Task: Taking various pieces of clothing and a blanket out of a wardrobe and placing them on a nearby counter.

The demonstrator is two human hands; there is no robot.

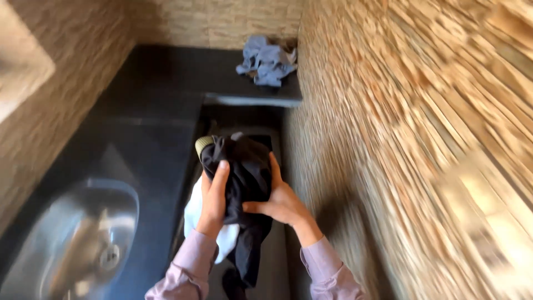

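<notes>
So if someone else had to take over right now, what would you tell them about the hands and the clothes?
Left hand: gripping the bundle of clothes from the left, fingers up its side.
Right hand: gripping the same bundle from the right.
Bundle: a black garment with a white cloth under it, held up in the gap between the dark counter and the tiled wall.
A crumpled blue cloth lies on the far shelf.
A metal sink sits in the counter at left.
Done: bundle lifted in both hands. Left: it has not been set down anywhere.

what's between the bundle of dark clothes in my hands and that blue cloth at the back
In the head view, only bare dark countertop edge and a shadowed gap lie between the dark clothes and the blue cloth.
</notes>
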